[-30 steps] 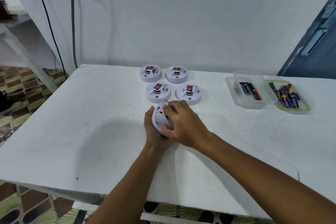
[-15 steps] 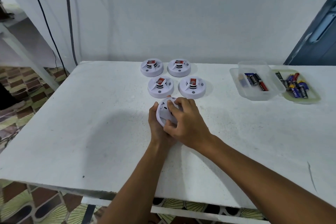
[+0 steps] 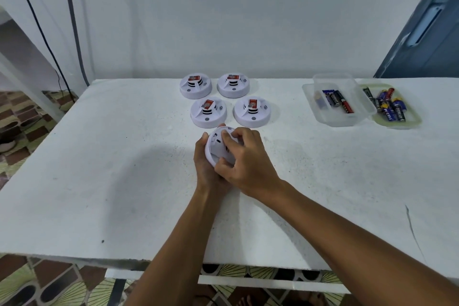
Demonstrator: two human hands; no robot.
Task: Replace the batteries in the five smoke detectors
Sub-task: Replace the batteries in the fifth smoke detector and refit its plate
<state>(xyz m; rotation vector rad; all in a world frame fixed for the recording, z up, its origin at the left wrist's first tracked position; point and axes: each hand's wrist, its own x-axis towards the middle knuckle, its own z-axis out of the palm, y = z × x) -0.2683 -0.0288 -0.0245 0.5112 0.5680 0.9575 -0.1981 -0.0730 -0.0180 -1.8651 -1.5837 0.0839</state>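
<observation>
Here, a white round smoke detector point(image 3: 218, 149) is held tilted on its edge above the middle of a white table point(image 3: 99, 181), its underside turned toward the camera. The left hand point(image 3: 206, 164) cups it from behind and below, fingers curled round the rim. The right hand point(image 3: 244, 160) grips it from the front, thumb at the lower edge and fingertips point(image 3: 227, 137) bent onto the upper part of the back (what exactly they press is too small to tell).

Just beyond the held unit, four more smoke detectors sit face up in a two-by-two block: near left point(image 3: 208, 112), near right point(image 3: 251, 112), far left point(image 3: 195, 85) and far right point(image 3: 233, 85). Each carries a small red label on top.

Toward the table's far right stands a clear plastic container point(image 3: 347, 119) holding a few batteries point(image 3: 337, 100). Touching its right side lies a pale green lid or tray point(image 3: 414, 120) with another loose cluster of batteries point(image 3: 387, 107).

Behind the table is a plain pale wall point(image 3: 223, 20), with two dark cables point(image 3: 72, 20) hanging at the left and a blue door point(image 3: 427, 40) at the right.
</observation>
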